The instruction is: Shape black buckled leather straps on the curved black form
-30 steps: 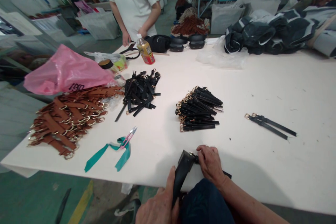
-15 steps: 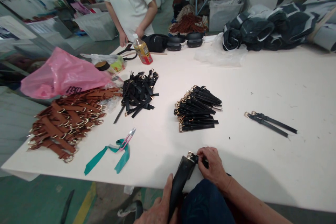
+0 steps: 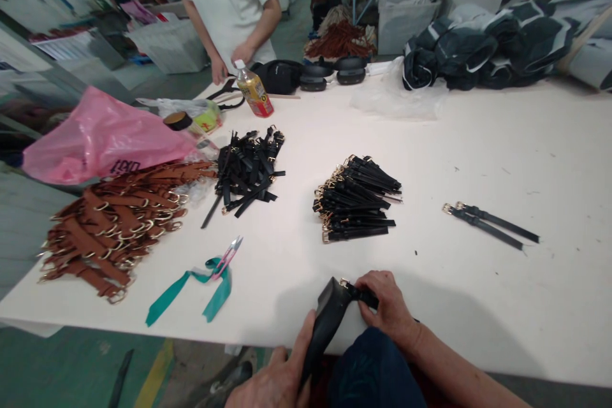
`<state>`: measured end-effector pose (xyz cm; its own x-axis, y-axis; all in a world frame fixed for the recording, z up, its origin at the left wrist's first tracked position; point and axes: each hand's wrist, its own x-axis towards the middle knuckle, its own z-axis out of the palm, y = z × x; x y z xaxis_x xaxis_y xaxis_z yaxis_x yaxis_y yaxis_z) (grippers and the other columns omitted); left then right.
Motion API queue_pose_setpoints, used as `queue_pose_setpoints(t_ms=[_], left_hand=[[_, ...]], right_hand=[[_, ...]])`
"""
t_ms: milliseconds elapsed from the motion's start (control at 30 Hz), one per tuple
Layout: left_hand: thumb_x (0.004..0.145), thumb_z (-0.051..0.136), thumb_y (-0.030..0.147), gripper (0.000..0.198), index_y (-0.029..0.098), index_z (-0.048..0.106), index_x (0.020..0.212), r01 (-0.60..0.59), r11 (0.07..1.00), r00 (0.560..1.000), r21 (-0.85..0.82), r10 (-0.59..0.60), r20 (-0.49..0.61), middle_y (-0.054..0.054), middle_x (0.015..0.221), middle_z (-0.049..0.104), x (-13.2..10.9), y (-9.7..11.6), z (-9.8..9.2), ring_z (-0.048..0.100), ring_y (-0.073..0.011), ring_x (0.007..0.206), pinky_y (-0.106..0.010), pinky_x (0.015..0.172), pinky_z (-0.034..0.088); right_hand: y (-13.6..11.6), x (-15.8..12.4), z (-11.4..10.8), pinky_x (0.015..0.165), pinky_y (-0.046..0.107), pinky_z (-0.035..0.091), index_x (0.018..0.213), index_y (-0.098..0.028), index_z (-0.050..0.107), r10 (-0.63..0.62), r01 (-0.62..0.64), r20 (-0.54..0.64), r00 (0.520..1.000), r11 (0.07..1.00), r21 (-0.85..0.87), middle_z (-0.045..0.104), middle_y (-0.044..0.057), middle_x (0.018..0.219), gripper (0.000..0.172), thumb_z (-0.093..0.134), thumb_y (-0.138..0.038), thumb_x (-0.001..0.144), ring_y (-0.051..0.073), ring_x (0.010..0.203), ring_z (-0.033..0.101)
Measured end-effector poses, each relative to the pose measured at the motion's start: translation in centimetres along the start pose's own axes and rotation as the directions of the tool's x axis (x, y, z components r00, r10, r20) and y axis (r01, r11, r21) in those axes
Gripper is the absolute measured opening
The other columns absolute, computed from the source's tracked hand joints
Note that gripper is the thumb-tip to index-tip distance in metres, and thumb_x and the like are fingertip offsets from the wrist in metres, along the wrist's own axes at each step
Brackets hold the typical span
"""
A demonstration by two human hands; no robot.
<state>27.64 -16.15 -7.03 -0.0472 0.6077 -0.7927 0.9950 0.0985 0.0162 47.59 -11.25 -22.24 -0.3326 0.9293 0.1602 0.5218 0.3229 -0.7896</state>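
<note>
My left hand (image 3: pixel 280 376) is wrapped round a long black hand-held tool (image 3: pixel 325 315) with a wide head, shaped like a hair clipper; its exact kind is unclear. My right hand (image 3: pixel 385 306) pinches a short black buckle strap (image 3: pixel 367 296). The strap's gold buckle lies against the tool's head, just above the table's front edge. Part of the strap is hidden under my fingers. Beyond my hands is a fanned stack of black buckle straps (image 3: pixel 358 201), buckles to the left. Two more black straps (image 3: pixel 492 224) lie side by side on the right.
A tangled heap of black straps (image 3: pixel 251 169) lies left of the stack. Thread snips (image 3: pixel 227 258) with a teal ribbon lie nearer me. Brown straps with rings (image 3: pixel 109 229) and a pink bag (image 3: pixel 105 140) cover the left end. A drink bottle (image 3: pixel 255 92) stands before another person (image 3: pixel 229 6).
The tool's head has turned and shifted slightly left, and the buckle now sits at its right-hand edge. My right hand still pinches the strap. The whole view has shifted a little.
</note>
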Motion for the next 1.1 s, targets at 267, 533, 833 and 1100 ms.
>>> queue_pose_setpoints(t_ms=[267, 533, 833, 1100], left_hand=[[0.08, 0.024, -0.001, 0.077, 0.043, 0.002, 0.14, -0.093, 0.941, 0.985, 0.325, 0.135, -0.108, -0.007, 0.099, 0.059, 0.9, -0.8, -1.6, 0.063, -0.0275, 0.082, -0.049, 0.073, 0.05], [0.077, 0.022, -0.005, 0.08, 0.044, 0.014, 0.14, -0.182, 0.886, 0.935, 0.427, 0.291, -0.204, -0.005, 0.092, 0.058, 1.9, -1.5, -3.5, 0.059, -0.0225, 0.074, -0.043, 0.068, 0.049], [0.071, 0.027, -0.005, 0.082, 0.04, 0.024, 0.139, -0.303, 0.82, 0.875, 0.486, 0.441, -0.199, -0.006, 0.091, 0.059, 2.3, -0.9, -4.6, 0.059, -0.0256, 0.076, -0.045, 0.067, 0.047], [0.073, 0.03, -0.002, 0.08, 0.04, 0.019, 0.14, -0.33, 0.86, 0.885, 0.388, 0.425, -0.19, -0.005, 0.096, 0.058, 3.3, -2.4, -4.9, 0.059, -0.0219, 0.081, -0.041, 0.072, 0.045]], right_hand=[[0.8, 0.0, -0.6, 0.08, 0.036, 0.035, 0.092, -0.023, 0.055, -0.016, 0.013, 0.06, 0.998, 0.998, 0.058, 0.063, 0.0, 0.088, 0.036, 0.049, -0.006, 0.061, 0.019, 0.083, 0.056], [0.6, -0.1, -0.6, 0.08, 0.036, 0.036, 0.09, -0.023, 0.054, -0.019, 0.016, 0.04, 0.999, 0.998, 0.068, 0.063, 0.0, 0.086, 0.034, 0.051, -0.007, 0.062, 0.018, 0.08, 0.057], [1.3, -0.3, 0.1, 0.081, 0.039, 0.038, 0.096, -0.022, 0.056, -0.09, 0.09, -0.002, 0.996, 0.996, 0.029, 0.062, 0.003, 0.091, 0.035, 0.054, -0.005, 0.065, 0.02, 0.085, 0.056], [1.2, -0.7, 0.1, 0.075, 0.037, 0.041, 0.106, -0.02, 0.057, -0.231, 0.233, 0.03, 0.972, 0.954, -0.191, 0.058, 0.008, 0.094, 0.024, 0.052, -0.012, 0.084, 0.02, 0.086, 0.051]])
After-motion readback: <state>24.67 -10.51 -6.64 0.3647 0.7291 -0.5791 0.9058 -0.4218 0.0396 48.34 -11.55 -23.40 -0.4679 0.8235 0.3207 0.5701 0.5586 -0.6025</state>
